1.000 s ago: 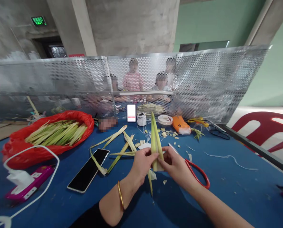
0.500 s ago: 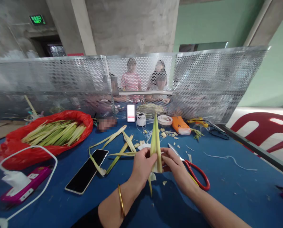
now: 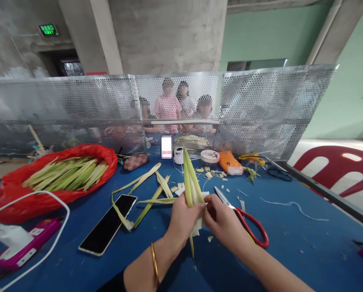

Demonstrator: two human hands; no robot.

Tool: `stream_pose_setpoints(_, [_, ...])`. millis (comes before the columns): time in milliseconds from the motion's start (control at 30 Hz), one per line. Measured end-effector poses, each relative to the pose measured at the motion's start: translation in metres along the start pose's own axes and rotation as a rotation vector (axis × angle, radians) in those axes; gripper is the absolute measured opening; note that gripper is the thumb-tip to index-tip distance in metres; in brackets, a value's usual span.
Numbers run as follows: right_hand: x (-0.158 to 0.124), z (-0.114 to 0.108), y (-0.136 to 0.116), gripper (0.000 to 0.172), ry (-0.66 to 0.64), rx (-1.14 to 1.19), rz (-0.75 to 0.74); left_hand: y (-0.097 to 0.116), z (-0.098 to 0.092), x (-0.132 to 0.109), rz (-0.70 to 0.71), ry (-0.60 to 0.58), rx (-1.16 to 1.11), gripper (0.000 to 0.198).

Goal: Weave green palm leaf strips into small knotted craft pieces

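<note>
My left hand [image 3: 183,217] is closed round a long yellow-green corn husk [image 3: 188,177], its thumb pressed across the front. The husk stands upright, pointed at the top, with its two edges folded toward a pale middle. At the husk's lower right edge, my right hand [image 3: 222,215] is closed in a pinch; its fingertips partly hide what they grip. A thin strip hangs below my left hand. Red-handled scissors [image 3: 250,223] lie just right of my right hand, blades pointing away. Loose husk strips [image 3: 152,202] lie to the left.
A red plastic bag [image 3: 9,196] of husks, a phone [image 3: 106,227] and a purple power strip [image 3: 26,243] are on the left. Thread [image 3: 179,156], a tape roll [image 3: 210,156] and an orange packet [image 3: 230,163] stand along the perforated screen [image 3: 260,97]. People are behind it.
The husk has tilted left and its folds have spread, showing more of the pale inside. My right hand has shifted its fingers to a pinch at the husk's edge.
</note>
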State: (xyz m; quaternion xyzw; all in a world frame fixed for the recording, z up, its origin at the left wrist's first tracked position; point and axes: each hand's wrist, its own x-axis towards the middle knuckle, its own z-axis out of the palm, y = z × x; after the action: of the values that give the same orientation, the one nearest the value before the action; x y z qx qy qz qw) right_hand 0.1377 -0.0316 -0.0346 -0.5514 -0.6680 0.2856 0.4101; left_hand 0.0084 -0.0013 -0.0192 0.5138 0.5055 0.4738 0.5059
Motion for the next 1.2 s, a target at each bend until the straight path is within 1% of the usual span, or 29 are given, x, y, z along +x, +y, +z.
stream_pose_setpoints(67, [-0.004, -0.001, -0.002, 0.016, 0.065, -0.265, -0.054, -0.001, 0.001, 0.000, -0.017, -0.013, -0.019, 0.034])
stream_pose_setpoints(100, [-0.005, -0.001, -0.003, 0.016, 0.082, -0.343, -0.060, -0.001, 0.001, 0.000, -0.027, -0.017, -0.033, 0.034])
stream_pose_setpoints(133, [-0.006, -0.002, -0.004, 0.015, 0.092, -0.377, -0.061, -0.001, 0.001, 0.000, -0.037, -0.020, -0.048, 0.034])
stream_pose_setpoints(167, [-0.006, -0.002, -0.005, 0.013, 0.094, -0.364, -0.058, 0.000, 0.001, 0.000, -0.048, -0.022, -0.070, 0.036])
stream_pose_setpoints(233, [-0.005, -0.003, -0.005, 0.013, 0.086, -0.211, -0.038, 0.001, 0.000, 0.000, -0.093, -0.041, -0.157, 0.040])
stream_pose_setpoints(300, [-0.002, -0.003, -0.003, 0.015, 0.062, -0.004, -0.005, 0.001, 0.000, -0.001, -0.180, -0.104, -0.290, 0.042])
stream_pose_setpoints(367, [0.000, -0.002, 0.000, 0.016, 0.032, 0.151, 0.026, 0.001, 0.001, -0.003, -0.263, -0.166, -0.400, 0.038])
stream_pose_setpoints(400, [0.001, -0.001, 0.002, 0.016, 0.017, 0.208, 0.039, 0.001, 0.002, -0.003, -0.286, -0.172, -0.427, 0.035])
stream_pose_setpoints(433, [0.002, 0.000, 0.002, 0.017, 0.002, 0.267, 0.055, 0.002, 0.002, -0.003, -0.294, -0.153, -0.439, 0.033])
stream_pose_setpoints(533, [0.005, 0.000, 0.001, 0.024, -0.054, 0.448, 0.134, 0.004, 0.002, -0.003, -0.283, -0.058, -0.402, 0.027])
stream_pose_setpoints(600, [0.005, -0.003, -0.002, 0.031, -0.106, 0.547, 0.219, 0.006, 0.000, -0.003, -0.287, -0.057, -0.356, 0.027])
stream_pose_setpoints(700, [0.005, -0.012, -0.005, 0.035, -0.133, 0.686, 0.335, 0.010, -0.005, -0.002, -0.294, -0.156, -0.328, 0.033])
stream_pose_setpoints(833, [0.005, -0.020, -0.005, 0.033, -0.116, 0.791, 0.400, 0.014, -0.014, -0.002, -0.310, -0.337, -0.229, 0.042])
stream_pose_setpoints(867, [0.005, -0.021, -0.004, 0.032, -0.123, 0.799, 0.408, 0.015, -0.015, -0.002, -0.315, -0.370, -0.199, 0.042])
stream_pose_setpoints(933, [0.006, -0.022, -0.003, 0.032, -0.145, 0.803, 0.419, 0.018, -0.016, -0.002, -0.300, -0.389, -0.154, 0.041])
stream_pose_setpoints(1000, [0.006, -0.022, -0.004, 0.034, -0.161, 0.773, 0.421, 0.019, -0.016, -0.002, -0.263, -0.356, -0.107, 0.038])
stream_pose_setpoints(1100, [0.006, -0.022, -0.006, 0.038, -0.175, 0.641, 0.407, 0.020, -0.013, -0.002, -0.207, -0.271, -0.041, 0.029])
stream_pose_setpoints(1200, [0.007, -0.020, -0.007, 0.039, -0.172, 0.538, 0.391, 0.018, -0.012, 0.000, -0.196, -0.229, 0.010, 0.026])
